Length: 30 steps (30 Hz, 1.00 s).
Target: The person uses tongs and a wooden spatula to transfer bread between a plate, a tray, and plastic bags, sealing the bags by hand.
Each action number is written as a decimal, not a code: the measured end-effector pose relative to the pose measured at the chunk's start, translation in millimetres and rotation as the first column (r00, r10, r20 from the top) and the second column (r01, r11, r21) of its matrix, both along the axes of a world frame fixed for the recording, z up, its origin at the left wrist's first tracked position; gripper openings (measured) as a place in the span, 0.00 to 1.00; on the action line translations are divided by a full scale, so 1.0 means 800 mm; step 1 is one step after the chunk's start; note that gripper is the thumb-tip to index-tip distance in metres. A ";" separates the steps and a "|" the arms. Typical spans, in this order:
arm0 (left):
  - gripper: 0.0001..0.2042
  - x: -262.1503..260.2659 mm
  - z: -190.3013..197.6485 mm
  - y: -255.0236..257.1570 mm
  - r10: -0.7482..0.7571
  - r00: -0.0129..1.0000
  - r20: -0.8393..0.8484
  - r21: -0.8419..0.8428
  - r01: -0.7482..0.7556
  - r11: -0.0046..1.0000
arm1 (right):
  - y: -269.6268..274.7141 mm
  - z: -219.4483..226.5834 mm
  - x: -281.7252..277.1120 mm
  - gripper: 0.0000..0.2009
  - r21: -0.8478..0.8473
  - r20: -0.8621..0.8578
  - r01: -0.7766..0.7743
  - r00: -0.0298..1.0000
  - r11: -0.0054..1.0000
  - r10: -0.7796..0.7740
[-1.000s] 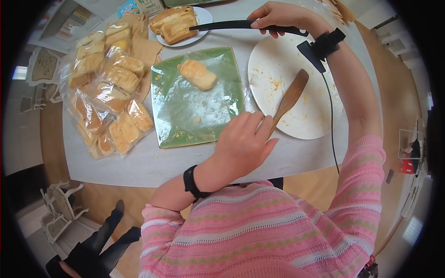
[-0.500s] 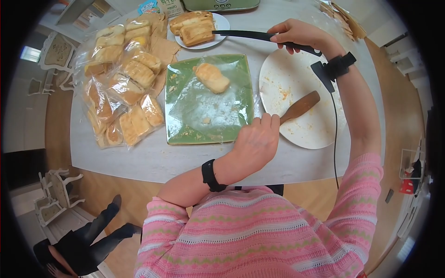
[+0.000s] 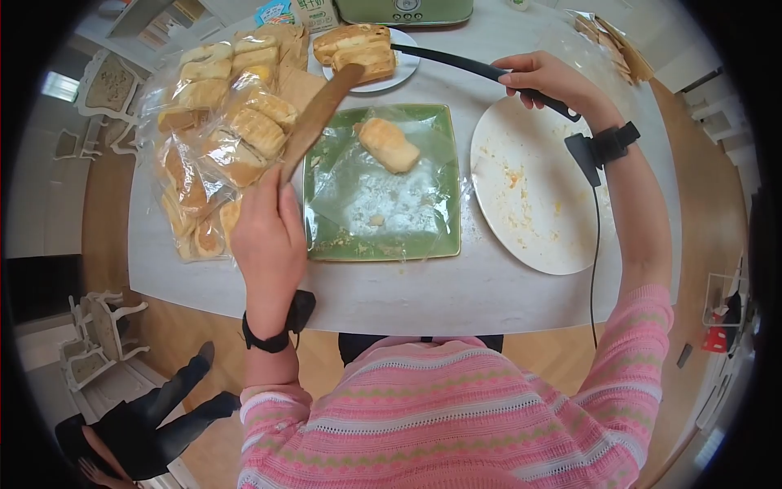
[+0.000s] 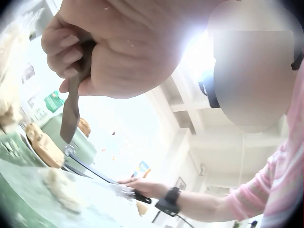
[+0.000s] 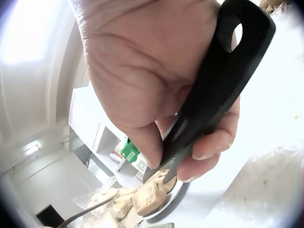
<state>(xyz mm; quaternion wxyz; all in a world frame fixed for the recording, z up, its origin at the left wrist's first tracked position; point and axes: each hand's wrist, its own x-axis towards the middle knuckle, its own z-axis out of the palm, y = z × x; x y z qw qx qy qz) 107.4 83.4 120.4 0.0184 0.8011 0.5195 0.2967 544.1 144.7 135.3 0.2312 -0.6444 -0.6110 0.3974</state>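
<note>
My left hand (image 3: 269, 228) grips the handle of a wooden spatula (image 3: 322, 114) left of the green square plate (image 3: 444, 236). Its blade overlaps the front edge of some toasted bread (image 3: 366, 55) on a small white plate (image 3: 411, 65). From the right, my right hand (image 3: 554, 81) holds a long black-handled utensil (image 3: 456, 61) between thumb and fingers. The far end of that utensil reaches the bread's right side, where its tip is hidden in the head view. A single bread roll (image 3: 387, 145) lies on plastic film over the green plate.
Clear bags of bread (image 3: 204, 94) fill the table's left side. A large white plate (image 3: 562, 232) with crumbs stands at the right. At the back are a green appliance (image 3: 440, 10) and a carton (image 3: 316, 15). Another person (image 3: 155, 432) is at the lower left.
My left hand has lifted the wooden spatula off the large white plate and swung it left, its blade now by the toasted bread. My right hand still holds the black-handled utensil.
</note>
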 end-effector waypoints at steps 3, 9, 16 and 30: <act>0.13 -0.010 -0.019 0.027 0.112 0.991 -0.072 0.084 -0.106 0.991 | -0.003 -0.001 -0.014 0.23 -0.009 0.026 -0.011 1.000 1.000 0.012; 0.13 -0.008 -0.036 0.049 0.165 0.974 -0.155 0.065 -0.157 0.985 | -0.003 -0.006 -0.020 0.22 -0.030 0.048 0.017 0.999 0.999 -0.016; 0.18 -0.006 -0.045 0.055 0.094 0.981 -0.169 0.219 -0.056 0.974 | -0.003 -0.009 -0.020 0.24 -0.028 0.035 0.004 0.999 1.000 -0.003; 0.20 -0.005 -0.029 0.071 -0.113 0.964 -0.241 0.287 0.182 0.940 | 0.000 -0.018 -0.009 0.23 -0.096 -0.010 0.048 0.999 0.994 -0.049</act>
